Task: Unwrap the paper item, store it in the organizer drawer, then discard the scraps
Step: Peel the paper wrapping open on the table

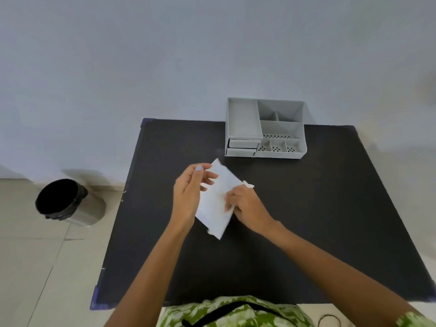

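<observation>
Two bare hands hold a white paper packet [218, 199] above the middle of a black table [306, 220]. The packet is a flat, roughly rectangular wrapper, tilted so one corner points toward the far edge of the table and another toward the person. The left hand [190, 192] grips its left edge, thumb on top (the nail is painted pale lilac) and fingers curled underneath. The right hand [245, 206] is closed on the packet's right side, pinching the paper near a small torn white scrap [248, 184] that sticks out past the knuckles.

Beyond the hands, at the far edge of the table, sits a grey plastic desk organizer [265, 128] with several open compartments on top and two small drawers [241, 147] stacked at its front left; the drawers look pushed in.

On the tiled floor [28, 256] to the left of the table stands a round metal waste bin [68, 201] lined with a black bag, well apart from the packet. A green patterned garment [233, 312] shows at the bottom edge.
</observation>
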